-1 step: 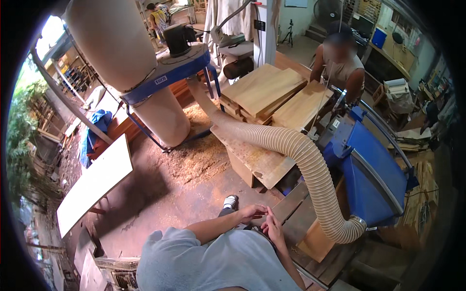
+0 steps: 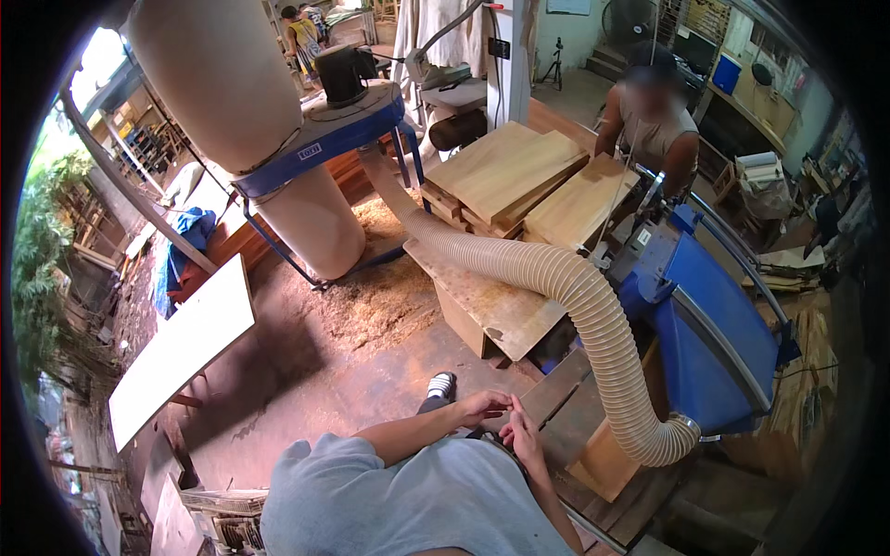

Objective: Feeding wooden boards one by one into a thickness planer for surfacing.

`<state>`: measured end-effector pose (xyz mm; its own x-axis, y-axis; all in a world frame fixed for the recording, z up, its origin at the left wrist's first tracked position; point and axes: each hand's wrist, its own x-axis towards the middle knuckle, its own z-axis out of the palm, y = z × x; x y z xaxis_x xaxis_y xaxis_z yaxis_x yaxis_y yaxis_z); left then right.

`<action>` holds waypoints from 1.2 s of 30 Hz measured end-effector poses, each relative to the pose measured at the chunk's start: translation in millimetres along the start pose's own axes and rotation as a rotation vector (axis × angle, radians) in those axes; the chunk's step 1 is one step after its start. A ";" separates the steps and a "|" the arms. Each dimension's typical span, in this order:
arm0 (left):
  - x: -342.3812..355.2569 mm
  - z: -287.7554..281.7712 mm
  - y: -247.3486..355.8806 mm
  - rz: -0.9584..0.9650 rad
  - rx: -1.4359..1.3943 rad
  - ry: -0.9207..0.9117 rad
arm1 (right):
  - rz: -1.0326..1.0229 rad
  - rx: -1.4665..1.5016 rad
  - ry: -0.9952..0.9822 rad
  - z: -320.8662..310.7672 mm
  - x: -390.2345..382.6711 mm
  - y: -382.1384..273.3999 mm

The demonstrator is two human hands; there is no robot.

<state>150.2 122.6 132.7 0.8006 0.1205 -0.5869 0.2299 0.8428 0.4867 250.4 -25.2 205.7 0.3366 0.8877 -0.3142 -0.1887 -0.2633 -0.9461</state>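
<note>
The left hand (image 2: 484,406) and the right hand (image 2: 521,435) are brought close together in front of the grey shirt (image 2: 417,500), fingertips almost touching. Both are seen loosely curled; a small dark item appears to be pinched between them, but whether anything is truly gripped cannot be told. The nearest thing — a dark wooden plank (image 2: 556,389) — lies just beside the right hand, under the ribbed dust hose (image 2: 593,315) that is led to the blue machine (image 2: 714,324).
</note>
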 end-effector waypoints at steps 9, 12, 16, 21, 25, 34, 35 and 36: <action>3.3 -9.1 -5.5 0.005 -0.023 0.033 | 0.057 0.070 -0.043 7.2 -2.3 -7.2; 5.5 -9.3 -6.5 0.018 0.003 0.028 | 0.081 0.093 -0.051 9.9 -3.8 -9.4; 9.1 -16.0 -3.9 0.000 0.183 0.070 | 0.014 0.118 -0.040 6.1 -1.6 1.6; -18.7 -71.3 14.8 0.191 1.117 0.292 | -0.050 -0.383 0.460 -18.5 4.8 46.1; -44.8 -110.6 7.5 -0.356 1.691 0.284 | -0.022 -0.681 0.718 -41.3 -3.7 88.0; -35.6 -176.0 -32.0 -0.304 1.597 0.152 | 0.306 -0.752 0.560 -57.3 10.2 138.9; -37.2 -176.7 -30.5 -0.304 1.558 0.126 | 0.299 -0.783 0.552 -54.7 9.5 140.2; -39.3 -175.1 -26.5 -0.351 1.549 0.128 | 0.324 -0.691 0.570 -51.3 9.1 140.8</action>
<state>15.8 187.4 29.6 0.5575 0.1524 -0.8161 0.7644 -0.4777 0.4330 274.2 -73.6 65.6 0.7972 0.4629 -0.3875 0.1744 -0.7911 -0.5863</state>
